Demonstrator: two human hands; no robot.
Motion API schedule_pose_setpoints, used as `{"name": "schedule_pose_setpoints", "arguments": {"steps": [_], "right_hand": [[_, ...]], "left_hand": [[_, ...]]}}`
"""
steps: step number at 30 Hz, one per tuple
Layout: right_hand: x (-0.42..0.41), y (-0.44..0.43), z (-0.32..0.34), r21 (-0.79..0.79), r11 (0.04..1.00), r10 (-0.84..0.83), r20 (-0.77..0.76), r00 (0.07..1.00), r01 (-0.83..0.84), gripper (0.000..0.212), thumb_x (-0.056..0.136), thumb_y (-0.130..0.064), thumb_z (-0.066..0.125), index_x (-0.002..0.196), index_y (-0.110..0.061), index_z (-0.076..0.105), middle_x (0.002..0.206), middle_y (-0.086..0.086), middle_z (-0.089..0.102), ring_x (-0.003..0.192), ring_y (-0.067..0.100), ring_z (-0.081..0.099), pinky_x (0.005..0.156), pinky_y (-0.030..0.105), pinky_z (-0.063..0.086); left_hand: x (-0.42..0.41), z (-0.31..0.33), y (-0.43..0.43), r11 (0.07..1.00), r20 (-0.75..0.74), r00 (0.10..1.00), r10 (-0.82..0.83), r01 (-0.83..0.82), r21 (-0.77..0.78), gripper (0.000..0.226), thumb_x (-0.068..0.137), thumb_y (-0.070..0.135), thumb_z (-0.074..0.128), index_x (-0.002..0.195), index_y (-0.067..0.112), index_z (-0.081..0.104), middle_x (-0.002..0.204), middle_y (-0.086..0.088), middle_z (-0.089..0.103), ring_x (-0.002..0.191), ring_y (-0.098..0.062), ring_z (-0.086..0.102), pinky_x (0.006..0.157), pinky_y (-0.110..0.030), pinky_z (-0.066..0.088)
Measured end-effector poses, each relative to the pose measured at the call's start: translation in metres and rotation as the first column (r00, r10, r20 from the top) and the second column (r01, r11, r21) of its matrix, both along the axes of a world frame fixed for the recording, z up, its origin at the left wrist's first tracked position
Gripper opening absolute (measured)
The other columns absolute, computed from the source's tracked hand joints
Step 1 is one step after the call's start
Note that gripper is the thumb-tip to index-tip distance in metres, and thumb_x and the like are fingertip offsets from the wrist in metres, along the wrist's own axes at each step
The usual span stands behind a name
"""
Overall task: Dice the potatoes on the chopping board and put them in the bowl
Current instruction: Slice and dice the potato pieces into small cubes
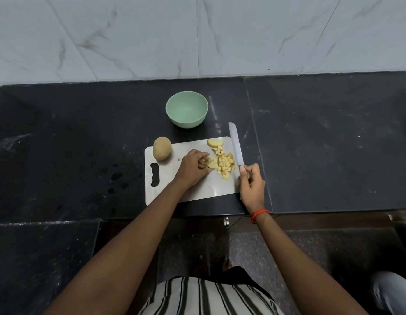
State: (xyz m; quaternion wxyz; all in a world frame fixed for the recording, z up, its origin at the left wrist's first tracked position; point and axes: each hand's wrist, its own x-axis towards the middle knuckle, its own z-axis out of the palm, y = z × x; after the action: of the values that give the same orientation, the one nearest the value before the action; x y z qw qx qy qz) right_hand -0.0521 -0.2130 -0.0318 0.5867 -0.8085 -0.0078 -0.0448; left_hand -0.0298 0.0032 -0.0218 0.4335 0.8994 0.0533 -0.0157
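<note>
- My left hand (193,168) curls its fingers on the potato cubes (222,163) on the chopping board (165,178), I think to gather them.
- My right hand (252,180) grips the knife (236,144), with the blade pointing away at the side, likely for safety.
- The bowl (186,109) sits empty just behind; the whole potato (161,148) is uncut.

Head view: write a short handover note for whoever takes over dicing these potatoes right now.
Left hand: fingers curled on a potato piece at the left edge of the diced pile.
Right hand: grips the knife, blade pointing away, right of the pile.
Done: one potato mostly diced on the chopping board.
Left: cut the wedge behind the pile and the whole potato at the board's far left corner, then move everything into the bowl, which is empty beyond the board.
</note>
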Motion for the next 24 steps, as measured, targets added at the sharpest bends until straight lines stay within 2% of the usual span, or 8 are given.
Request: {"name": "schedule_pose_setpoints", "arguments": {"steps": [4, 8, 10, 12, 15, 19, 22, 24], "right_hand": [[-0.001, 0.001, 0.002, 0.001, 1.000, 0.012, 0.003, 1.000, -0.012, 0.023, 0.104, -0.034, 0.052, 0.088, -0.018, 0.049, 0.066, 0.010, 0.058, 0.063, 0.030, 0.057, 0.058, 0.046, 0.048], [-0.002, 0.000, 0.002, 0.006, 1.000, 0.013, -0.011, 1.000, -0.013, 0.023, 0.104, -0.033, 0.052, 0.088, -0.019, 0.048, 0.066, 0.011, 0.058, 0.063, 0.032, 0.057, 0.057, 0.046, 0.048], [-0.002, 0.000, 0.003, 0.009, 1.000, 0.011, -0.015, 1.000, -0.011, 0.022, 0.104, -0.032, 0.052, 0.088, -0.018, 0.048, 0.066, 0.011, 0.058, 0.062, 0.032, 0.057, 0.056, 0.046, 0.047], [-0.002, 0.001, 0.004, 0.010, 1.000, 0.008, -0.008, 1.000, -0.008, 0.022, 0.104, -0.031, 0.052, 0.088, -0.018, 0.048, 0.065, 0.010, 0.058, 0.061, 0.030, 0.056, 0.055, 0.045, 0.046], [-0.003, 0.000, 0.005, 0.006, 1.000, 0.009, -0.003, 1.000, -0.009, 0.022, 0.104, -0.031, 0.052, 0.088, -0.017, 0.048, 0.066, 0.012, 0.057, 0.059, 0.020, 0.054, 0.056, 0.043, 0.046], [-0.003, 0.001, 0.006, 0.005, 1.000, 0.012, 0.000, 1.000, -0.012, 0.021, 0.104, -0.031, 0.052, 0.089, -0.016, 0.049, 0.066, 0.012, 0.056, 0.059, 0.016, 0.052, 0.054, 0.041, 0.045], [-0.002, 0.002, 0.006, 0.003, 1.000, 0.007, -0.008, 1.000, -0.007, 0.022, 0.104, -0.032, 0.053, 0.089, -0.016, 0.050, 0.066, 0.012, 0.056, 0.059, 0.022, 0.054, 0.055, 0.041, 0.046], [-0.002, 0.001, 0.006, 0.003, 1.000, -0.001, -0.012, 1.000, 0.001, 0.022, 0.104, -0.033, 0.053, 0.089, -0.017, 0.050, 0.066, 0.011, 0.057, 0.060, 0.023, 0.056, 0.056, 0.043, 0.047]], "left_hand": [[0.003, 0.005, -0.012, 0.994, 0.002, 0.997, -0.074, 0.074, -0.083, 0.063, 0.075, 0.002, 0.086, 0.133, 0.016, 0.065, 0.119, 0.001, 0.054, 0.093, -0.017, 0.062, 0.078, -0.016, 0.056], [-0.003, 0.010, 0.001, 0.996, 0.068, 0.995, -0.075, 0.078, -0.032, 0.060, 0.074, 0.009, 0.087, 0.128, 0.027, 0.069, 0.124, 0.006, 0.050, 0.099, -0.007, 0.059, 0.077, -0.014, 0.052], [-0.009, 0.011, 0.015, 0.999, 0.057, 0.998, -0.022, 0.020, 0.029, 0.052, 0.076, 0.009, 0.085, 0.123, 0.026, 0.070, 0.118, 0.008, 0.052, 0.093, -0.004, 0.057, 0.072, -0.012, 0.047], [-0.016, 0.010, 0.028, 0.994, 0.006, 1.000, -0.011, 0.010, 0.108, 0.048, 0.077, 0.010, 0.085, 0.119, 0.027, 0.069, 0.105, 0.007, 0.060, 0.082, -0.004, 0.058, 0.069, -0.018, 0.046], [-0.020, 0.006, 0.036, 0.996, -0.093, 0.996, 0.014, -0.006, 0.087, 0.044, 0.079, 0.014, 0.086, 0.117, 0.024, 0.068, 0.085, 0.004, 0.069, 0.069, -0.007, 0.060, 0.068, -0.028, 0.050], [-0.016, 0.007, 0.017, 0.998, -0.077, 0.996, 0.050, -0.048, 0.027, 0.044, 0.077, 0.015, 0.088, 0.115, 0.026, 0.070, 0.078, 0.006, 0.070, 0.074, -0.009, 0.065, 0.074, -0.033, 0.054], [-0.017, 0.006, -0.006, 0.993, -0.016, 0.993, 0.118, -0.119, -0.019, 0.042, 0.075, 0.024, 0.089, 0.112, 0.029, 0.071, 0.081, 0.009, 0.070, 0.078, -0.005, 0.065, 0.075, -0.027, 0.052], [-0.014, 0.006, -0.021, 0.988, 0.027, 0.988, 0.152, -0.152, -0.027, 0.040, 0.076, 0.024, 0.088, 0.113, 0.026, 0.072, 0.084, 0.009, 0.069, 0.079, -0.007, 0.064, 0.075, -0.027, 0.053]]}}
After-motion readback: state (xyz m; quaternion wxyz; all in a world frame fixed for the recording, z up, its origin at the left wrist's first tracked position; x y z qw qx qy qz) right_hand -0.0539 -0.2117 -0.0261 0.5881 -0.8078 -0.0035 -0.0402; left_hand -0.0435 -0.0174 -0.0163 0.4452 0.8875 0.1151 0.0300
